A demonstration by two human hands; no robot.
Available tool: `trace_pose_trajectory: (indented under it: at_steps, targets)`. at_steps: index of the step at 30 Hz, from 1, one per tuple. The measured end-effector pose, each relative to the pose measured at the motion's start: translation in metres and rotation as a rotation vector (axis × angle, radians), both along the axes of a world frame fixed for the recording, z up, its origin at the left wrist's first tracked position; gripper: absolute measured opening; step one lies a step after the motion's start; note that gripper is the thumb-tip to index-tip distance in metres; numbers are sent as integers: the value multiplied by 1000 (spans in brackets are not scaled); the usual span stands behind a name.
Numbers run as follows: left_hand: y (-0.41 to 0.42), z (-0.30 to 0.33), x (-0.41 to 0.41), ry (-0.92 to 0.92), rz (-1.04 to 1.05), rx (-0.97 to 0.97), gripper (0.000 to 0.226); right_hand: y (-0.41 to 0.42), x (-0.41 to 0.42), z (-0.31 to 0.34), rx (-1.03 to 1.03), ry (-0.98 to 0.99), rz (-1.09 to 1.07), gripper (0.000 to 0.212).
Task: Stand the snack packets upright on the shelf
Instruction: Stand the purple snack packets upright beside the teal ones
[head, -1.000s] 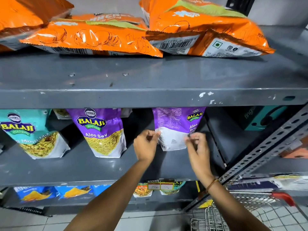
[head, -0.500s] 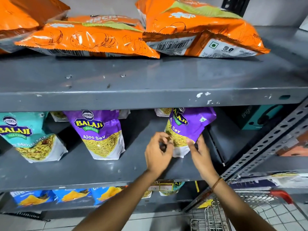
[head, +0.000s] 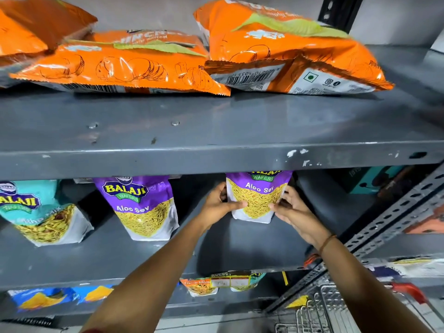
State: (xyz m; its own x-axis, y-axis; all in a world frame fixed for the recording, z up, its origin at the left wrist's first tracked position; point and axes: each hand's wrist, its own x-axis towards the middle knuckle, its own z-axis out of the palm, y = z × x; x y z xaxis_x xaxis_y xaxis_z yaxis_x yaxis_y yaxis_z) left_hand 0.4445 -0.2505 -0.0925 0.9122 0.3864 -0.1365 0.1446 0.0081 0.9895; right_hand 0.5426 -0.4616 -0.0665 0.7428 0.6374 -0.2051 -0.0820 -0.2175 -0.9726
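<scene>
Gripping a purple Aloo Sev packet [head: 255, 200] from both sides in the head view: left hand [head: 219, 204] and right hand [head: 294, 212] each have fingers curled onto its edges, thumbs across the front. It stands upright on the middle shelf [head: 149, 255], centre-right of the frame, top tucked behind the shelf lip above. A second purple packet [head: 141, 207] stands well apart at lower centre-left, and a teal packet [head: 40, 212] sits at far left. Orange chip bags [head: 286, 49] lie flat across the top. Wire cart [head: 319, 308] pokes in at lower right.
</scene>
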Motion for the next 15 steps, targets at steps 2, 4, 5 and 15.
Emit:
trace_pose_trajectory:
  at_steps: [2, 4, 5, 15]
  targets:
    - [0, -7, 0, 40, -13, 27, 68, 2, -1, -3, -7, 25, 23, 44]
    - [-1, -12, -1, 59, 20, 66, 79, 7, 1, -4, -8, 55, 30, 47]
    - [-2, -13, -2, 63, 34, 88, 80, 8, 1, -5, -12, 64, 31, 48]
    - [-25, -17, -37, 80, 98, 184, 69, -8, -1, -14, -29, 138, 123, 71]
